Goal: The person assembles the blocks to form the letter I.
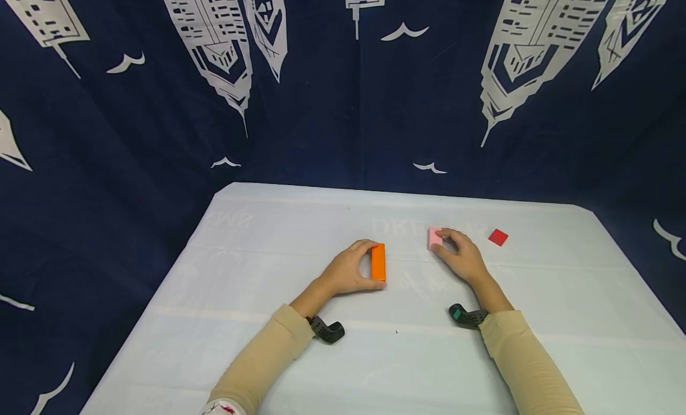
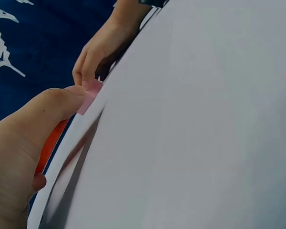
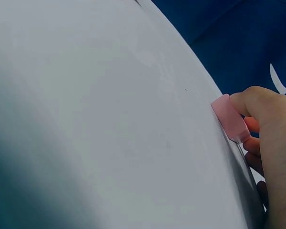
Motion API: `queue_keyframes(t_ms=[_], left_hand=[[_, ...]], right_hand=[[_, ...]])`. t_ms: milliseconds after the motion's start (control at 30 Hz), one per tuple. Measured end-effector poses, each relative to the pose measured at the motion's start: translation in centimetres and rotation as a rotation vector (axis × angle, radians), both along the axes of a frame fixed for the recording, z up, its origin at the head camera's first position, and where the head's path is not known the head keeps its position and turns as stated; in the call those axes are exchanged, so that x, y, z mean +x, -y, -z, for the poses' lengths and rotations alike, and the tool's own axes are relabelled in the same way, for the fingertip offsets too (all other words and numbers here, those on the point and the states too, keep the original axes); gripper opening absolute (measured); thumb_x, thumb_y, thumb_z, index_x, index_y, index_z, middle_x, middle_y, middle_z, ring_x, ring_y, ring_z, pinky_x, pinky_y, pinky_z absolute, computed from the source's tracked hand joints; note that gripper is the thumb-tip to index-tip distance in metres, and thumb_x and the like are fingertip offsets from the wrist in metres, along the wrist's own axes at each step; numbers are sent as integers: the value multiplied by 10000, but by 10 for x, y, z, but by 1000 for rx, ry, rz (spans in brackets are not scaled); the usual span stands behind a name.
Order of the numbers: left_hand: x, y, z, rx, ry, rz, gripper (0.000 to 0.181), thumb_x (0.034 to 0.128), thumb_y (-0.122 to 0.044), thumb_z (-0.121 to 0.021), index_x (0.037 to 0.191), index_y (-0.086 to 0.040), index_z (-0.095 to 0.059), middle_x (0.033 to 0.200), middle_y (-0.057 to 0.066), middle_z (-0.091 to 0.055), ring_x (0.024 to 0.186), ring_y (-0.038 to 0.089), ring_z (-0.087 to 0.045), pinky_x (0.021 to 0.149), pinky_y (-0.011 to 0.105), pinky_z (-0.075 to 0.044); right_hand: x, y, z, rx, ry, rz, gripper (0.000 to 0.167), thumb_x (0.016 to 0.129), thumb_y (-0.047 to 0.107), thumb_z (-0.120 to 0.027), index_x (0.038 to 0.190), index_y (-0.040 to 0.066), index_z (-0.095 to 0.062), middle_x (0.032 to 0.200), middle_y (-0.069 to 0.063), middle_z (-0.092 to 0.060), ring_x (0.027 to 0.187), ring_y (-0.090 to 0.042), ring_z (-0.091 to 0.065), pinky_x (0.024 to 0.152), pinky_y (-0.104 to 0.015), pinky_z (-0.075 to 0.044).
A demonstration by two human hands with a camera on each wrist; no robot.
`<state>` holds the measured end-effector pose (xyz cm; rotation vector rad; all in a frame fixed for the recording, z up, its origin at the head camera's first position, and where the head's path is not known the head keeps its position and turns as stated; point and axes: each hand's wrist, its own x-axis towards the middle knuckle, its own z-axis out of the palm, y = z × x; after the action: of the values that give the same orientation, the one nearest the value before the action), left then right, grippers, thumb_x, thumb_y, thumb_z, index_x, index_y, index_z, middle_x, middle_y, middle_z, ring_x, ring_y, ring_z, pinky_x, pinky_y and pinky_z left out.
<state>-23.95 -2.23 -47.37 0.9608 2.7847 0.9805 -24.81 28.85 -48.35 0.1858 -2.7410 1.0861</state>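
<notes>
My left hand [image 1: 352, 270] grips an orange rectangular block [image 1: 378, 262] by its two ends, thumb at the near end and fingers at the far one. In the left wrist view only a strip of the orange block [image 2: 51, 145] shows behind the thumb. To the right, my right hand [image 1: 461, 255] pinches a smaller pink block [image 1: 435, 238] between thumb and fingers. Seen from the right wrist, the pink block [image 3: 230, 118] is at the tabletop. A flat red square piece [image 1: 498, 237] lies on the table just right of the right hand, touched by neither.
A white cloth covers the table [image 1: 214, 320], its far edge against a dark blue curtain [image 1: 321, 135] printed with white buildings and birds. Each wrist wears a black camera mount; the left mount [image 1: 328, 330] and the right mount [image 1: 465, 315] hang over the table.
</notes>
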Motion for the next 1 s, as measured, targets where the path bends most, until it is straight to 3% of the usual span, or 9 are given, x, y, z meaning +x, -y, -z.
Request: queue_keyframes(t_ms=[333, 1000], left_hand=[[-2, 1, 7, -31, 4, 7, 918, 723, -584, -777, 1467, -192, -410, 1499, 26, -403, 1349, 205, -411, 1091, 406, -367], [-4, 2, 10, -95, -44, 24, 904, 731, -608, -752, 1452, -172, -422, 1471, 20, -432, 1355, 201, -383, 1101, 387, -353]], right_hand=[[-1, 0, 2, 1, -8, 1, 445, 930, 285, -650, 1266, 4, -572, 1403, -260, -473, 1315, -434, -392, 1093, -576, -281], [-1, 0, 3, 6, -25, 4, 431, 927, 267, -648, 1258, 0, -578, 1392, -259, -484, 1304, -434, -405, 1090, -568, -288]])
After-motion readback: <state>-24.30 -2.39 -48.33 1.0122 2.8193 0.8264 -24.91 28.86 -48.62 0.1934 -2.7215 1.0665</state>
